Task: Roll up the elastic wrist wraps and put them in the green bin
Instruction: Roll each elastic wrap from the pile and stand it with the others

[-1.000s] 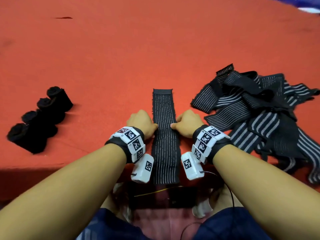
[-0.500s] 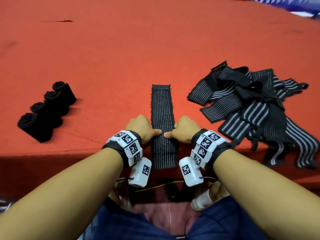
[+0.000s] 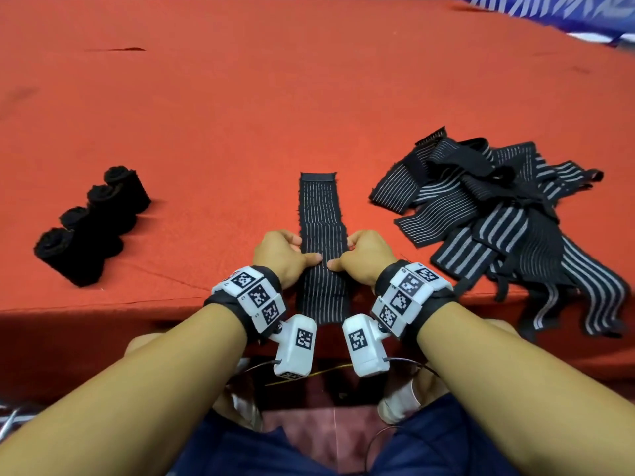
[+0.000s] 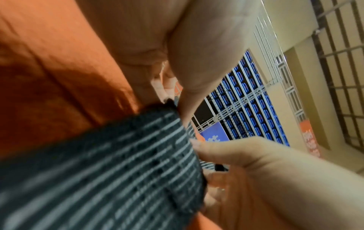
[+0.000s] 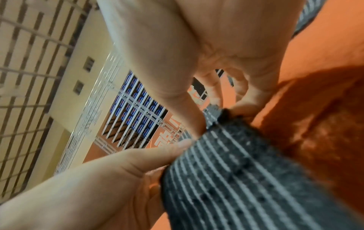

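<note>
1. Wrist wrap [image 3: 322,242] lies flat on the red table [image 3: 206,115], near end over the edge; left hand [image 3: 280,257] and right hand [image 3: 364,257] pinch its edges.
2. Left wrist: thumb presses the wrap, fingers curled beneath.
3. Right wrist: the same pinch, mirrored.

place: large hall; evidence: orange-covered table [image 3: 240,115]; barred windows [image 4: 342,46]; blue banners [image 3: 549,8]

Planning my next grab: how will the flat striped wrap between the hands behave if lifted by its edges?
Probably floppy: the striped wrap drapes limply over the table edge. Likely light and stretchy, being thin ribbed elastic. Left hand and right hand pinch its edges.
</note>
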`<control>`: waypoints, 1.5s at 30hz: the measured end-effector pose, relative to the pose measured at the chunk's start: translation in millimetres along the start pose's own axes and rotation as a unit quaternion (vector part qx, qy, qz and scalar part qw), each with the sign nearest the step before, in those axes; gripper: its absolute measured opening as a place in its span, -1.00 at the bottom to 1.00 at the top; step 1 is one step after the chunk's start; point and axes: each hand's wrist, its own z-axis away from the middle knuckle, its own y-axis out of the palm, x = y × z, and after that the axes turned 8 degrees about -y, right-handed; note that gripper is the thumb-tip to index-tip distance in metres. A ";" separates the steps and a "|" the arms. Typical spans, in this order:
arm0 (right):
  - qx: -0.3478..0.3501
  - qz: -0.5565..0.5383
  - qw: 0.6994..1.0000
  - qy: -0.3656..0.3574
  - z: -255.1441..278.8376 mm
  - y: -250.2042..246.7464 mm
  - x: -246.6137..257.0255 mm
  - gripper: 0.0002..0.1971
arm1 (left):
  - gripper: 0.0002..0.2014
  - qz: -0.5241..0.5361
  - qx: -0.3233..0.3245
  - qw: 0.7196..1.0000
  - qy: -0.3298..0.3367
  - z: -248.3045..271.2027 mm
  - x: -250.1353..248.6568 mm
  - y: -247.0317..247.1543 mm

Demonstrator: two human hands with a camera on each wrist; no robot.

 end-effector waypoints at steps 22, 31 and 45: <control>-0.146 -0.250 0.947 -0.138 0.9 -17.9 17.0 -0.64 | -0.62 0.250 0.114 0.961 0.026 34.4 -31.6 -17.0; -0.078 -0.196 0.924 -0.319 21.4 -31.3 17.6 -0.78 | -0.65 0.291 0.054 0.955 0.020 30.8 -40.9 -24.8; -0.087 -0.190 0.934 -0.290 2.8 -23.2 9.1 -0.91 | -0.47 0.137 0.009 0.977 0.163 39.8 -43.0 -26.8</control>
